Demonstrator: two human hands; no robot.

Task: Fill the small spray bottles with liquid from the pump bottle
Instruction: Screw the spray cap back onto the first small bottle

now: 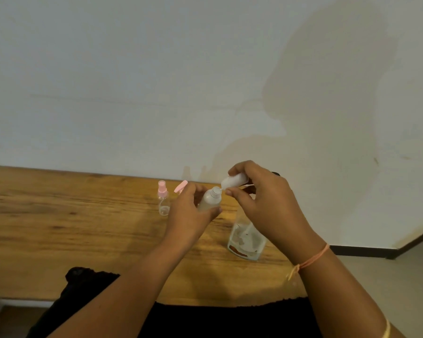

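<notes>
Two grips: my left hand point(191, 215) clasps the open spray bottle point(210, 198), neck tilted right, mouth at the pump nozzle point(232, 180) clasped in my right hand point(266, 203).

pump bottle point(246, 241) top behind R hand point(266, 203), spray bottle point(211, 198) base inside L hand point(191, 215), pink cap point(180, 186) half hidden

Wooden table point(59, 215), stained white wall point(156, 81)

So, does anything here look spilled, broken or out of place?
No spill shows. The pump bottle has a torn, patchy label, and a pink spray top lies tilted, off its bottle.
</notes>
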